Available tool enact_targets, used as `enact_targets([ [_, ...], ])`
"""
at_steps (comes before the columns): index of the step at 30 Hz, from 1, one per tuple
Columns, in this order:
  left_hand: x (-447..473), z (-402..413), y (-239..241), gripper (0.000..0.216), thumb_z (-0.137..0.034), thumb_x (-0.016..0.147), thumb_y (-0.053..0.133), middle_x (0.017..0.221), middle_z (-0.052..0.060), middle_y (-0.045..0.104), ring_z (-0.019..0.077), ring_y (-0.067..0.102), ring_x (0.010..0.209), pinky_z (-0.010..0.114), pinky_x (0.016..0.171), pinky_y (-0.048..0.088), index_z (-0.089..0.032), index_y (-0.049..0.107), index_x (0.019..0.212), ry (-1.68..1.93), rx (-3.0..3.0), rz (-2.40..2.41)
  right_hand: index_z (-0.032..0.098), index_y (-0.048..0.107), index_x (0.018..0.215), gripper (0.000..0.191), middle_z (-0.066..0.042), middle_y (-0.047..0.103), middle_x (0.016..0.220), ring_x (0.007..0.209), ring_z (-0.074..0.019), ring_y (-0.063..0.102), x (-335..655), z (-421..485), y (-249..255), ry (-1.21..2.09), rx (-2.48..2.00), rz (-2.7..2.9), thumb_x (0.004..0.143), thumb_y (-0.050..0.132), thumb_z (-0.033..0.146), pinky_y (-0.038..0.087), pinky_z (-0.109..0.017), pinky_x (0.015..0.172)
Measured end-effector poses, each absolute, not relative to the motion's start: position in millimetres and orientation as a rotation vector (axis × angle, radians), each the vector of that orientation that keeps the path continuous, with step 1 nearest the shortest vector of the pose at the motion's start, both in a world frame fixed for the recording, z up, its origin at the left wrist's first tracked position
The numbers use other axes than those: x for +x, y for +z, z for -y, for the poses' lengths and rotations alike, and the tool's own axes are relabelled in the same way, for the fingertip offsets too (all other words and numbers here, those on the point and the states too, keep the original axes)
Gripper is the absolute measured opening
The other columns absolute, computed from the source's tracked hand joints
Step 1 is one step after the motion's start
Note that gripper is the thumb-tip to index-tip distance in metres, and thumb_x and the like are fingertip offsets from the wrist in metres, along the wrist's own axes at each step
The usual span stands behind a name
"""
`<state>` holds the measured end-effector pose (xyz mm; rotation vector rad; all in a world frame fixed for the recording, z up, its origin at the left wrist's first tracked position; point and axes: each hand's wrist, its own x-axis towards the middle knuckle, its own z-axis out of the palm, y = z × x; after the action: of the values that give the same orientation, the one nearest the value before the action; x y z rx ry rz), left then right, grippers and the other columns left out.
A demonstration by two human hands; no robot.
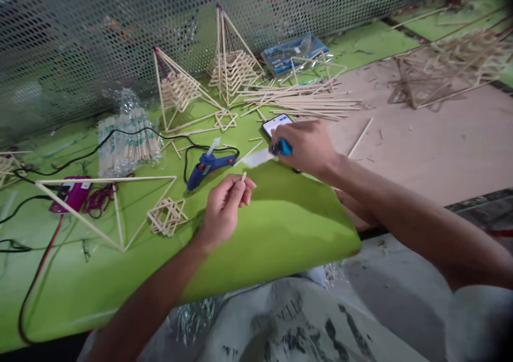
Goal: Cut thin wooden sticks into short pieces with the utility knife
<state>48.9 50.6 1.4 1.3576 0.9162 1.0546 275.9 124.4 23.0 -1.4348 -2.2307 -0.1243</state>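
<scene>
Low over the green table, my left hand [226, 204] pinches a short piece of wooden stick [243, 176] between thumb and fingers. My right hand [306, 146] is closed around a knife [284, 147] with a blue and black handle. Its pale, wide blade [258, 158] is blurred and points left, above and apart from the stick piece. Partly behind my right hand lies a phone [276, 122] with its screen lit. A blue glue gun [208, 167] rests just left of my hands. Beside my left wrist sits a small star-shaped stack of sticks [167, 217].
Two stick pyramids [176, 92] stand at the back before a perforated metal screen [120, 31]. Loose sticks [300, 100] lie behind the phone. A large stick frame [84, 215], a purple power strip [72, 194], black cables and bagged sticks [128, 138] occupy the left.
</scene>
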Motion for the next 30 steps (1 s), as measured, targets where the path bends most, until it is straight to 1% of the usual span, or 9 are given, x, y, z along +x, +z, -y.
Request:
enact_targets([
  [3,49,-53,-4,0.015,-0.033,0.095,0.054,0.066,-0.002,0.054,0.0096,0.045,0.059,0.023,0.055,0.034,-0.021,0.061,0.098,1.031,1.342,-0.879,0.019,0.062,0.078,0.015,-0.002,0.064,0.067,0.058,-0.0141,0.05,254,-108,17,-0.12,-1.285,2.43,0.075,0.047,0.02,0.027,-0.029,0.054],
  [5,49,-52,-6,0.011,-0.032,0.092,0.058,0.066,-0.002,0.054,0.0099,0.046,0.06,0.024,0.057,0.035,-0.021,0.06,0.093,1.041,1.357,-0.868,0.018,0.061,0.077,0.016,-0.003,0.063,0.067,0.057,-0.0141,0.049,246,-103,15,-0.118,-1.231,2.492,0.077,0.044,0.02,0.026,-0.03,0.054],
  [8,50,-51,-6,0.013,-0.03,0.092,0.059,0.066,-0.002,0.054,0.01,0.046,0.061,0.025,0.06,0.036,-0.02,0.058,0.083,1.06,1.398,-0.873,0.018,0.06,0.077,0.017,-0.003,0.063,0.067,0.057,-0.0141,0.047,243,-101,14,-0.116,-1.194,2.516,0.078,0.043,0.019,0.026,-0.031,0.054],
  [13,49,-53,-7,0.011,-0.028,0.092,0.059,0.067,-0.002,0.055,0.0096,0.047,0.061,0.024,0.059,0.036,-0.02,0.059,0.085,1.065,1.428,-0.837,0.019,0.059,0.077,0.019,-0.002,0.062,0.066,0.057,-0.0132,0.047,244,-100,15,-0.126,-1.189,2.503,0.08,0.041,0.018,0.027,-0.03,0.053],
  [22,47,-53,-8,0.006,-0.024,0.093,0.058,0.067,-0.002,0.055,0.0091,0.048,0.06,0.024,0.058,0.037,-0.02,0.061,0.09,1.076,1.502,-0.82,0.019,0.059,0.077,0.017,-0.002,0.061,0.064,0.056,-0.0128,0.046,244,-97,16,-0.064,-1.207,2.497,0.077,0.042,0.017,0.027,-0.029,0.052],
  [30,44,-53,-1,0.01,-0.02,0.092,0.055,0.067,-0.001,0.057,0.009,0.05,0.058,0.024,0.055,0.036,-0.018,0.065,0.092,1.114,1.753,-0.917,0.018,0.058,0.079,0.015,-0.002,0.062,0.067,0.056,-0.0128,0.047,244,-100,17,0.088,-1.267,2.541,0.071,0.045,0.019,0.024,-0.029,0.051],
])
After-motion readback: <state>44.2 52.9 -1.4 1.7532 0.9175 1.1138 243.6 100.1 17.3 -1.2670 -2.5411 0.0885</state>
